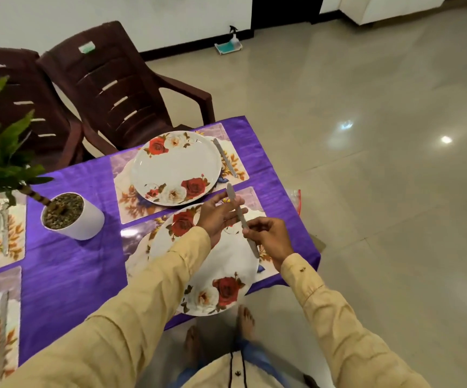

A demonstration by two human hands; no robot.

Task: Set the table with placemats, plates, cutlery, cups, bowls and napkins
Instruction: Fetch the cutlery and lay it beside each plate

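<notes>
My right hand [268,239] pinches the handle of a silver knife [240,217] held above the near floral plate [207,264]. My left hand [221,217] is spread with straight fingers touching the knife's blade near its tip. The near plate sits on a floral placemat [134,245]. Beyond it a second floral plate [176,168] lies on its own placemat [123,189], with another knife [225,158] laid along its right side.
The purple tablecloth [72,264] covers the table; its right edge lies just past the placemats. A white potted plant [71,217] stands mid-table. More place settings [0,239] lie at the left. Two brown plastic chairs [120,88] stand behind. My bare feet [245,320] are on the tiled floor.
</notes>
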